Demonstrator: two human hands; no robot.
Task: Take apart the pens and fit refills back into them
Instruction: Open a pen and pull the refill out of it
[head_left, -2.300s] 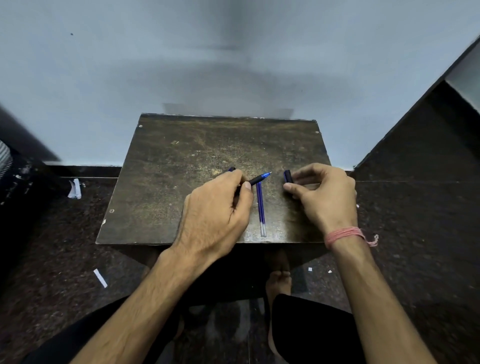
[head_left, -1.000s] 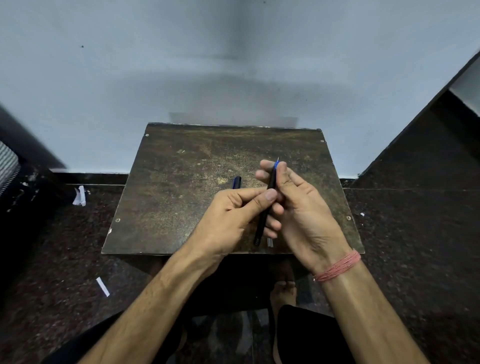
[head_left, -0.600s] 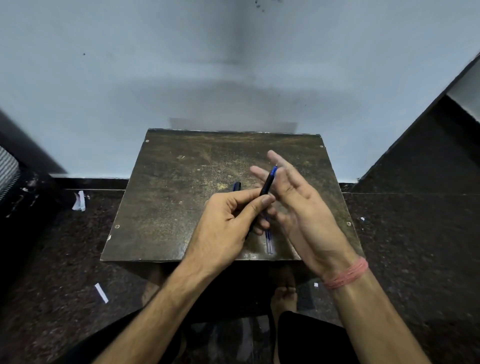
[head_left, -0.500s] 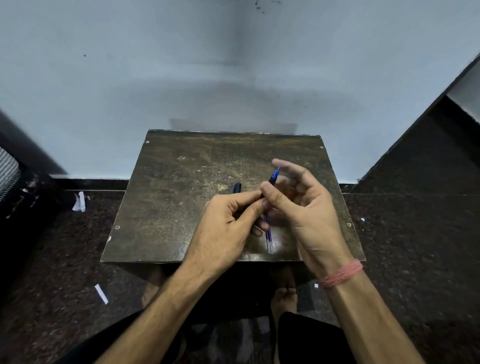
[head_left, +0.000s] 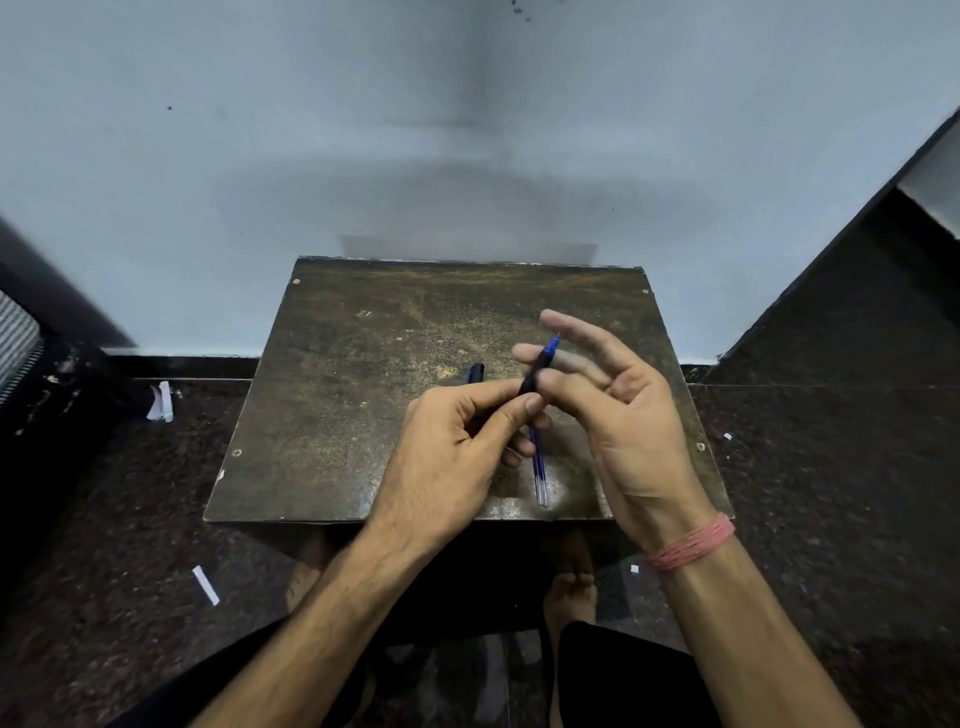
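Observation:
My left hand (head_left: 457, 447) grips the black barrel of a pen (head_left: 540, 364) above the small dark table (head_left: 353, 395). The pen's blue tip points up and away to the right. My right hand (head_left: 618, 410) meets the pen's front end, its thumb and one finger pinching it there while the other fingers spread out straight. A loose blue refill (head_left: 539, 467) lies on the table under my hands, its clear end toward the near edge. A dark blue pen piece (head_left: 476, 372) lies on the table just beyond my left hand, partly hidden.
The table stands against a pale wall, on a dark speckled floor. White paper scraps (head_left: 161, 402) lie on the floor at the left, with another scrap (head_left: 205, 584) nearer me. My foot (head_left: 571, 587) shows under the table's near edge.
My left hand lifted the pen off the table and my right hand came over to its tip. In the last half second my right fingers went from curled at the tip to spread out.

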